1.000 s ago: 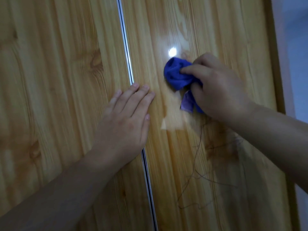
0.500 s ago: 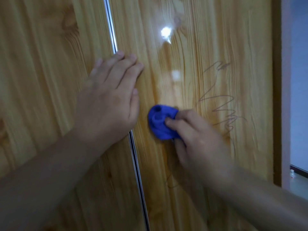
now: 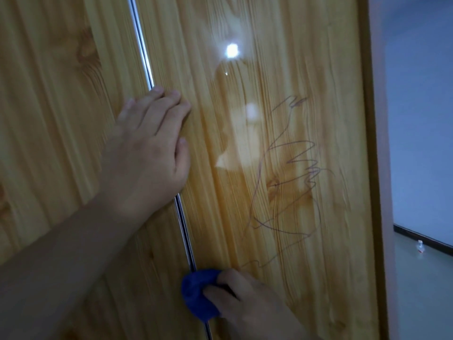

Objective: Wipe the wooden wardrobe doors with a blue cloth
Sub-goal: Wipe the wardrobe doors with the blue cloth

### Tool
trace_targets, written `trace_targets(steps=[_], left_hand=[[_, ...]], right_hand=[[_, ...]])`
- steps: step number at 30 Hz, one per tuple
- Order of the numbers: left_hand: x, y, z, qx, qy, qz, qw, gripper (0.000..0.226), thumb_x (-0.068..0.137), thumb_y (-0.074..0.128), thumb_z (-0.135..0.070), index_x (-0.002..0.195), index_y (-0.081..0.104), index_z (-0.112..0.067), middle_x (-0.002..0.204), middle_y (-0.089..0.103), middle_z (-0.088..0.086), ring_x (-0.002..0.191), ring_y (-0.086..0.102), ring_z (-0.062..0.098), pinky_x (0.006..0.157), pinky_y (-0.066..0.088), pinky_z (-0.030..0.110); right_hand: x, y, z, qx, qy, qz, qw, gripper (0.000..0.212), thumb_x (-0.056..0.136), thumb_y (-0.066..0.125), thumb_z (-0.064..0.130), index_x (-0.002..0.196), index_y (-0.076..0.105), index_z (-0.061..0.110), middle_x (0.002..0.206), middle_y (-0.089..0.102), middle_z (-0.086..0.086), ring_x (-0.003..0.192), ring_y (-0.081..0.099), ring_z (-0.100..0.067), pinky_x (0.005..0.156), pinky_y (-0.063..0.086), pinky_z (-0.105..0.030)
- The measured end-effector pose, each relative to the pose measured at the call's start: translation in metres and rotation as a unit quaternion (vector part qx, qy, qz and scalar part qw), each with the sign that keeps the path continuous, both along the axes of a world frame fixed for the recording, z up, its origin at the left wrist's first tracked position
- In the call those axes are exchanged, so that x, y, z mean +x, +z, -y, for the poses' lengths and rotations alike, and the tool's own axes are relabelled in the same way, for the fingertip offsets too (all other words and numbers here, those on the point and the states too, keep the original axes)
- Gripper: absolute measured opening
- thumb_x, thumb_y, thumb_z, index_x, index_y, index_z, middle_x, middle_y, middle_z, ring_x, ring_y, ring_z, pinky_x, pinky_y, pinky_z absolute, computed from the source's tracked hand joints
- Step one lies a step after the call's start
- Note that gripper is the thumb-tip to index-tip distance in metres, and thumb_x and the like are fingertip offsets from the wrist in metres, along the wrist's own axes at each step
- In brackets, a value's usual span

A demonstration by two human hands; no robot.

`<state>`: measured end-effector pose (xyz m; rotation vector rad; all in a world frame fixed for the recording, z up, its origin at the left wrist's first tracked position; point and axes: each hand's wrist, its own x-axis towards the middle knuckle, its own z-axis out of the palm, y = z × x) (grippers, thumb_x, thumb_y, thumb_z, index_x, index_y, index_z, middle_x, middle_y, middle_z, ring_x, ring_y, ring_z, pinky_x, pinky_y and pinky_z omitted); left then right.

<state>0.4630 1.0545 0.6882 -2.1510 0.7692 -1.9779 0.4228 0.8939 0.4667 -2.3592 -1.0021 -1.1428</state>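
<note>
The left hand lies flat against the wooden wardrobe doors, released, its fingers straight and close together and holding nothing. Its palm covers the left door and part of the thin metal strip that runs between the two doors. Its fingertips reach past the strip onto the right door.

Below this hand and a little to its right, the right hand grips a bunched blue cloth, with its fingers curled over the wad. The cloth is pressed against the right door and sticks out to the left of the fingers. Its left edge touches or overlaps the metal strip; which of the two cannot be told.

Above the right hand, and to the right of the left hand, a thin pen scribble zigzags over the glossy wood. A bright light reflection shines on the same door above the left hand's fingertips.

Far to the right of both hands, past the wardrobe's edge, are a pale wall, a dark skirting board and the floor, where a small blurred object sits.
</note>
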Motion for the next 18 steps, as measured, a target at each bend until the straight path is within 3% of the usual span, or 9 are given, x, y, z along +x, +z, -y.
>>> trace_targets(steps=[2, 5, 8, 14, 16, 18], left_hand=[[-0.005, 0.004, 0.001, 0.001, 0.016, 0.008, 1.0, 0.045, 0.096, 0.056, -0.028, 0.138, 0.06, -0.012, 0.145, 0.059, 0.01, 0.142, 0.048, 0.03, 0.117, 0.036, 0.054], [-0.009, 0.005, 0.008, 0.035, 0.039, 0.037, 0.998, 0.042, 0.097, 0.053, -0.036, 0.134, 0.061, -0.017, 0.138, 0.061, 0.007, 0.133, 0.054, 0.029, 0.106, 0.036, 0.05], [-0.008, 0.0, 0.025, 0.09, 0.029, 0.044, 0.995, 0.042, 0.098, 0.051, -0.036, 0.133, 0.064, -0.016, 0.14, 0.06, 0.009, 0.13, 0.055, 0.032, 0.103, 0.038, 0.05], [-0.002, 0.001, 0.043, 0.099, 0.069, -0.017, 0.993, 0.051, 0.101, 0.043, -0.042, 0.143, 0.056, -0.017, 0.156, 0.049, 0.009, 0.146, 0.043, 0.031, 0.115, 0.035, 0.054], [0.001, -0.002, 0.041, 0.104, 0.079, -0.018, 0.991, 0.052, 0.102, 0.042, -0.043, 0.147, 0.055, -0.018, 0.159, 0.047, 0.008, 0.149, 0.041, 0.03, 0.117, 0.034, 0.055], [0.004, -0.004, 0.04, 0.104, 0.078, -0.011, 0.992, 0.053, 0.103, 0.043, -0.042, 0.148, 0.054, -0.018, 0.16, 0.047, 0.008, 0.15, 0.04, 0.03, 0.118, 0.034, 0.055]], right_hand=[[-0.009, 0.016, 0.013, 0.026, -0.007, 0.002, 1.0, 0.031, 0.091, 0.055, 0.039, 0.122, 0.055, 0.038, 0.108, 0.053, 0.015, 0.086, 0.062, -0.004, 0.061, 0.056, -0.02], [-0.017, 0.058, 0.045, 0.089, -0.019, 0.045, 0.995, 0.037, 0.091, 0.056, 0.031, 0.127, 0.052, 0.039, 0.114, 0.053, 0.01, 0.09, 0.062, -0.01, 0.07, 0.058, -0.028], [-0.014, 0.118, 0.091, 0.15, -0.09, 0.119, 0.977, 0.04, 0.089, 0.055, 0.021, 0.128, 0.062, 0.027, 0.115, 0.054, 0.009, 0.096, 0.056, -0.006, 0.08, 0.048, -0.013], [0.014, 0.217, 0.147, 0.244, -0.171, 0.189, 0.936, 0.037, 0.091, 0.058, 0.005, 0.125, 0.066, 0.014, 0.112, 0.052, 0.007, 0.094, 0.051, -0.006, 0.078, 0.036, -0.01], [0.023, 0.229, 0.149, 0.243, -0.183, 0.195, 0.933, 0.036, 0.093, 0.058, 0.007, 0.127, 0.065, 0.012, 0.117, 0.058, 0.0, 0.096, 0.052, -0.007, 0.078, 0.038, -0.01], [0.029, 0.228, 0.143, 0.227, -0.191, 0.196, 0.935, 0.034, 0.093, 0.06, 0.007, 0.127, 0.066, 0.008, 0.119, 0.061, -0.007, 0.1, 0.06, -0.017, 0.081, 0.046, -0.02]])
